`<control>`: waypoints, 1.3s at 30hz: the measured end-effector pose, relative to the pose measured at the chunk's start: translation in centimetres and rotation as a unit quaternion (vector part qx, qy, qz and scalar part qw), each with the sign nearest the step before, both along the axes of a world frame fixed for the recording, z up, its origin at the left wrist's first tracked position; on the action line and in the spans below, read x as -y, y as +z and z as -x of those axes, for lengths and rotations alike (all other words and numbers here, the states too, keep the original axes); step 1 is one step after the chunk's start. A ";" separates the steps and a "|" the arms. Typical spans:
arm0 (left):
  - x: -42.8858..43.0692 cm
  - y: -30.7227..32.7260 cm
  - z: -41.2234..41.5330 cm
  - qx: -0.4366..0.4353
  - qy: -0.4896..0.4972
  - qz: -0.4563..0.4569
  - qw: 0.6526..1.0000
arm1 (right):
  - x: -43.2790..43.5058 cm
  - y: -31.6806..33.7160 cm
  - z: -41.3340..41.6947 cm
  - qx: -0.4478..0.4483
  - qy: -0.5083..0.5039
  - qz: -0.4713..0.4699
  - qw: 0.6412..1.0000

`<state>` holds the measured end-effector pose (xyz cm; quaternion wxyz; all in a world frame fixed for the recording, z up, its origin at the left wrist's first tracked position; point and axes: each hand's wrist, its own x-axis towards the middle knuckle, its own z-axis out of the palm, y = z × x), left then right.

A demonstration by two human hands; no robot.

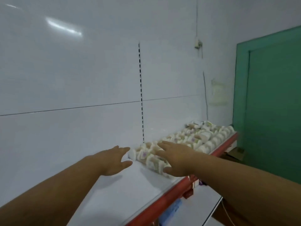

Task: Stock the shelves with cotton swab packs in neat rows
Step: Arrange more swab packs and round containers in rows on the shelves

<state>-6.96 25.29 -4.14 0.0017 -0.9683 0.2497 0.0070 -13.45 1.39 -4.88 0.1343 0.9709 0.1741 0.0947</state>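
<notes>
Several white cotton swab packs (193, 139) lie in rows along the right half of a white shelf (123, 185) with a red front edge. My left hand (114, 160) reaches in with straight fingers, its fingertips at the left end of the rows. Over the nearest packs (146, 154) lies my right hand (175, 158), fingers spread flat on top of them and thumb at the front row. Neither hand grips a pack.
The shelf's left half is bare white board. A white back panel with a slotted upright (141, 95) stands behind. At the right is a green door (273, 103). Below the red edge (162, 198) a lower shelf holds blue and red boxes (171, 209).
</notes>
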 end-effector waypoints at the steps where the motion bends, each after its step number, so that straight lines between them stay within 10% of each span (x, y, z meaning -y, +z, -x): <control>1: 2.3 0.6 -0.4 0.006 -0.006 0.013 1.000 | 2.5 0.4 0.1 0.004 -0.010 0.006 1.000; 17: 30.1 -1.3 -10.6 -0.011 -0.104 -0.005 0.995 | 25.5 -3.1 -2.9 -0.022 -0.083 -0.081 0.993; 39: 51.4 -3.4 -34.0 0.027 -0.127 0.067 0.989 | 50.9 2.2 -29.1 0.049 -0.173 -0.126 0.975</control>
